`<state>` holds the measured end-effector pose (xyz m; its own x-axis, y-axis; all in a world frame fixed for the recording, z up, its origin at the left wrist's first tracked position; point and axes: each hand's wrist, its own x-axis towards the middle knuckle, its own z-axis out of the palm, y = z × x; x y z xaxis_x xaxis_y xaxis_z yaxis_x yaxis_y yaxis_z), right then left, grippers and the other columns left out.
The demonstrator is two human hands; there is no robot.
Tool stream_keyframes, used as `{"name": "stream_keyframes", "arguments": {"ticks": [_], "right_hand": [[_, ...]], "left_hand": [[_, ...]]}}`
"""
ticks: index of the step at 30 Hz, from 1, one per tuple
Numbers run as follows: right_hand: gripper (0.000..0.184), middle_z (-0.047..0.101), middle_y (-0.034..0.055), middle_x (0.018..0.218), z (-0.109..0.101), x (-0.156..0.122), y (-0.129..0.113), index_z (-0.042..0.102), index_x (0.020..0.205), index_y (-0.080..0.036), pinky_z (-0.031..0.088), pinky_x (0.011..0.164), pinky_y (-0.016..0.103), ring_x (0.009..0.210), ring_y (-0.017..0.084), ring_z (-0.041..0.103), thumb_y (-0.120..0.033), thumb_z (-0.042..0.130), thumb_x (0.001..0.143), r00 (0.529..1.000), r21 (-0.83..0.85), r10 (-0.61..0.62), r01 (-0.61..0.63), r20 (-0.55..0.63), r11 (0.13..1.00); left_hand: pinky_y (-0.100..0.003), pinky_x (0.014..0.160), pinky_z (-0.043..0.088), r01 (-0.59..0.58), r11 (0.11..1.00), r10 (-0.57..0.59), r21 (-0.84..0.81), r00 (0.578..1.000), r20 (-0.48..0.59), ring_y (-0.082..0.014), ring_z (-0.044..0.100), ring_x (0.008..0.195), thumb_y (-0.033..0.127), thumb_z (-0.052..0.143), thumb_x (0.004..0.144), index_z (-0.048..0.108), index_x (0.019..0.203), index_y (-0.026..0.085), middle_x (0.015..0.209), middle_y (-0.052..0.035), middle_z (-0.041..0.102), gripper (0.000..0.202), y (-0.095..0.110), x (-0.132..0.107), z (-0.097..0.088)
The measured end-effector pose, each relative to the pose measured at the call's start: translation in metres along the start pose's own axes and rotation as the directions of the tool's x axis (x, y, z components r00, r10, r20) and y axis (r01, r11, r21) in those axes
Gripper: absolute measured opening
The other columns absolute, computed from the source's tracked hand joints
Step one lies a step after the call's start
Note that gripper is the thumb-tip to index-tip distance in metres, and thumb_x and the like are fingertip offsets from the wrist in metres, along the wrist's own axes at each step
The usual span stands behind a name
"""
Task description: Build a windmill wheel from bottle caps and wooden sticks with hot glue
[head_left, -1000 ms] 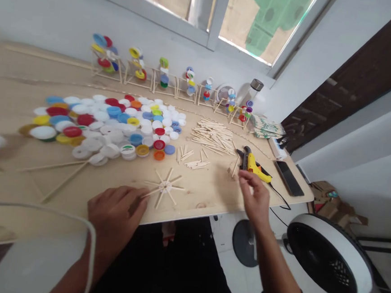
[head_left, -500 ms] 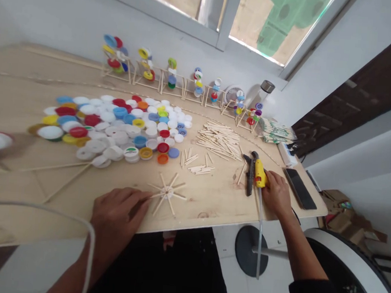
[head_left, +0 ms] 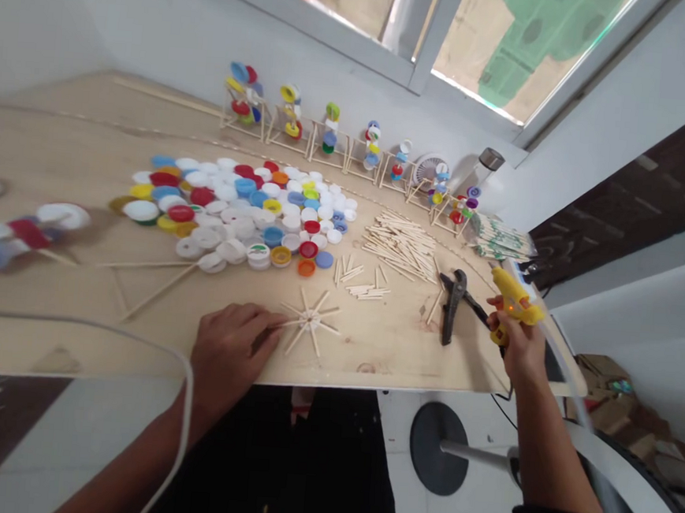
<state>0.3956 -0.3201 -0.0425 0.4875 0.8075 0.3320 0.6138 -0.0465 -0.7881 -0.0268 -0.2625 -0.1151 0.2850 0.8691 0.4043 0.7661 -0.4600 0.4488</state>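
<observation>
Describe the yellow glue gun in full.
The yellow glue gun has a plastic-looking body with a small glowing orange spot on its side. The right hand is wrapped around its handle, partly hiding it. It appears raised off the right end of the wooden table, front end pointing up and to the left, away from the person. A translucent, blurred stick extends from its rear toward the lower right. The nozzle tip is unclear.
</observation>
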Motion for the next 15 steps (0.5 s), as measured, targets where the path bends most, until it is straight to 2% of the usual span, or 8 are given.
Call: {"name": "stream_keyframes", "arguments": {"ticks": [2, 4, 6, 9, 12, 15], "right_hand": [[0.027, 0.069, 0.0047, 0.088, 0.013, -0.007, -0.025, 0.065, 0.093, -0.020, 0.041, 0.051, 0.026, 0.056, 0.012, 0.052, -0.043, 0.069, 0.078, 0.994, 0.272, 0.090, -0.102, 0.058, 0.957], [0.026, 0.069, 0.0049, 0.088, 0.029, -0.019, -0.048, 0.066, 0.090, -0.020, 0.041, 0.050, 0.025, 0.056, 0.011, 0.052, -0.042, 0.074, 0.076, 0.974, 0.389, 0.131, -0.194, 0.184, 0.901], [0.028, 0.071, 0.0069, 0.089, 0.045, -0.034, -0.066, 0.069, 0.090, -0.019, 0.043, 0.052, 0.026, 0.061, 0.013, 0.055, -0.045, 0.074, 0.078, 0.932, 0.379, 0.134, -0.264, 0.336, 0.887], [0.034, 0.072, 0.0083, 0.087, 0.065, -0.057, -0.086, 0.073, 0.090, -0.018, 0.046, 0.056, 0.027, 0.068, 0.017, 0.059, -0.051, 0.071, 0.082, 0.842, 0.261, 0.141, -0.314, 0.520, 0.913], [0.033, 0.072, 0.0070, 0.086, 0.081, -0.073, -0.100, 0.075, 0.090, -0.019, 0.047, 0.057, 0.026, 0.069, 0.017, 0.060, -0.051, 0.070, 0.084, 0.766, 0.167, 0.145, -0.313, 0.626, 0.935], [0.029, 0.070, 0.0052, 0.087, 0.092, -0.081, -0.110, 0.074, 0.092, -0.019, 0.051, 0.064, 0.028, 0.075, 0.018, 0.063, -0.047, 0.066, 0.087, 0.715, 0.138, 0.088, -0.252, 0.694, 0.958]], "left_hand": [[-0.044, 0.077, 0.042, -0.003, 1.000, 0.003, -0.003, 1.000, 0.012, -0.0281, 0.069, 0.085, 0.032, 0.048, 0.092, 0.075, 0.090, 0.025, 0.084, -0.0069, 0.076, 0.028, 0.001, 0.001, -0.001], [-0.044, 0.078, 0.042, 0.003, 1.000, -0.003, -0.011, 1.000, 0.018, -0.0279, 0.069, 0.085, 0.032, 0.048, 0.091, 0.075, 0.089, 0.025, 0.084, -0.0069, 0.076, 0.028, 0.002, 0.002, -0.002], [-0.043, 0.079, 0.042, 0.015, 0.999, -0.014, -0.033, 0.999, 0.029, -0.0273, 0.069, 0.086, 0.032, 0.048, 0.090, 0.074, 0.087, 0.026, 0.084, -0.0062, 0.076, 0.027, 0.001, 0.004, -0.003], [-0.043, 0.079, 0.042, 0.027, 0.997, -0.023, -0.069, 0.998, 0.055, -0.0269, 0.069, 0.086, 0.032, 0.048, 0.090, 0.074, 0.085, 0.027, 0.084, -0.0051, 0.077, 0.026, -0.001, 0.006, -0.005], [-0.044, 0.079, 0.043, 0.027, 0.996, -0.022, -0.085, 0.998, 0.055, -0.0270, 0.068, 0.084, 0.032, 0.048, 0.091, 0.074, 0.085, 0.027, 0.081, -0.0052, 0.076, 0.027, -0.004, 0.009, -0.005], [-0.044, 0.079, 0.043, 0.022, 0.995, -0.018, -0.095, 0.999, 0.041, -0.0264, 0.068, 0.082, 0.031, 0.047, 0.091, 0.075, 0.088, 0.028, 0.080, -0.0050, 0.075, 0.028, -0.008, 0.010, -0.005]]}}
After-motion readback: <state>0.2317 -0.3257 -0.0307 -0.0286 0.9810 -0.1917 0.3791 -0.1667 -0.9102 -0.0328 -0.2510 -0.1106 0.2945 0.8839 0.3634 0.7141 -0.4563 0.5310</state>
